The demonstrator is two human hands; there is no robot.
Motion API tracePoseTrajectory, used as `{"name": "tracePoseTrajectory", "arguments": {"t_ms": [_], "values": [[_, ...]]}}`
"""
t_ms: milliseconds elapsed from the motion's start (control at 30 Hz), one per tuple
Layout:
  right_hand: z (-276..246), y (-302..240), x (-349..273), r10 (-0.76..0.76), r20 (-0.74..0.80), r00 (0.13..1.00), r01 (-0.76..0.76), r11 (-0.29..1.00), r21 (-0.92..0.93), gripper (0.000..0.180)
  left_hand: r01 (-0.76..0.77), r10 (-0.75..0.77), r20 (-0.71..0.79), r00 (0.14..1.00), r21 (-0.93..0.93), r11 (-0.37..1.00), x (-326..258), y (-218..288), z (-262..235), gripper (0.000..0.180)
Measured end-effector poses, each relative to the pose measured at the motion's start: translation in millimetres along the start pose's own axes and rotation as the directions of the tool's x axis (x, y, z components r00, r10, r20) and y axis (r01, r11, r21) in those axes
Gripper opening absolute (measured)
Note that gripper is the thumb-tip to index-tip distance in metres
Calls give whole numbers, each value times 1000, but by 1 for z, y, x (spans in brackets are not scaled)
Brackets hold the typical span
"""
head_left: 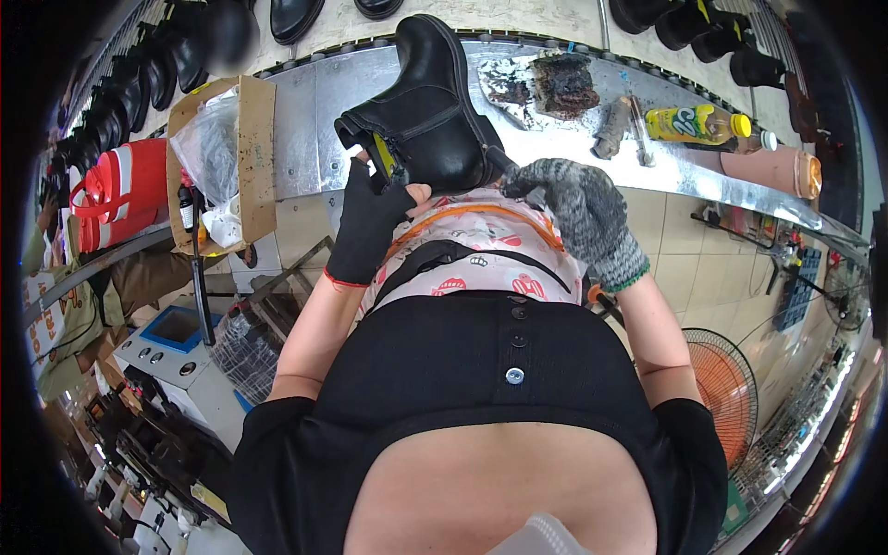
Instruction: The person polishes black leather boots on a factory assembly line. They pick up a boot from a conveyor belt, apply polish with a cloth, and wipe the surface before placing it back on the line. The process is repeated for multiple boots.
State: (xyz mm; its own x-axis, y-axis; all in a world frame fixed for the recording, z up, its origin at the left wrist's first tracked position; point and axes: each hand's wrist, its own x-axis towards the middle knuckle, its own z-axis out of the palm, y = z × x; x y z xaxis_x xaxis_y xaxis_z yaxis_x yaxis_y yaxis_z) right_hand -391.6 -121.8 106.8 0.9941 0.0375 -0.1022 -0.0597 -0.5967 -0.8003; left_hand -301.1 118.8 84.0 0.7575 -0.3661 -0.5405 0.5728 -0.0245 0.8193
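A black leather ankle boot [425,120] lies on its side at the near edge of the metal bench, toe pointing away from me. My left hand [370,217], in a black glove with bare fingertips, is closed on the boot's shaft opening, where a yellow-green piece [382,153] shows inside. By the boot's heel is my right hand [578,208], in a grey knitted glove with a green cuff. Its fingers are curled around a small dark object [500,159] that touches the heel; its kind is not clear.
A cardboard box [254,157] with plastic bags stands left of the boot, beside a red bag [134,194]. Toward the right are a blackened block [564,83] on stained foil, a yellow-labelled bottle [694,124] and a pinkish cylinder [763,171]. Several black boots [684,23] line the back.
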Motion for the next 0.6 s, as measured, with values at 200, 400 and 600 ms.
{"name": "tracePoseTrajectory", "arguments": {"t_ms": [200,400,600], "values": [[-5,-10,-20,-80,-45,996,77,995,-64,53,-25,29,14,999,-222,975,1,3,14,56],[-3,-13,-31,-203,-173,964,190,978,-90,37,-4,13,20,1000,-401,916,5,11,22,40],[-2,-16,-38,-160,-131,978,146,983,-108,37,13,15,47,999,-544,839,10,10,19,35]]}}
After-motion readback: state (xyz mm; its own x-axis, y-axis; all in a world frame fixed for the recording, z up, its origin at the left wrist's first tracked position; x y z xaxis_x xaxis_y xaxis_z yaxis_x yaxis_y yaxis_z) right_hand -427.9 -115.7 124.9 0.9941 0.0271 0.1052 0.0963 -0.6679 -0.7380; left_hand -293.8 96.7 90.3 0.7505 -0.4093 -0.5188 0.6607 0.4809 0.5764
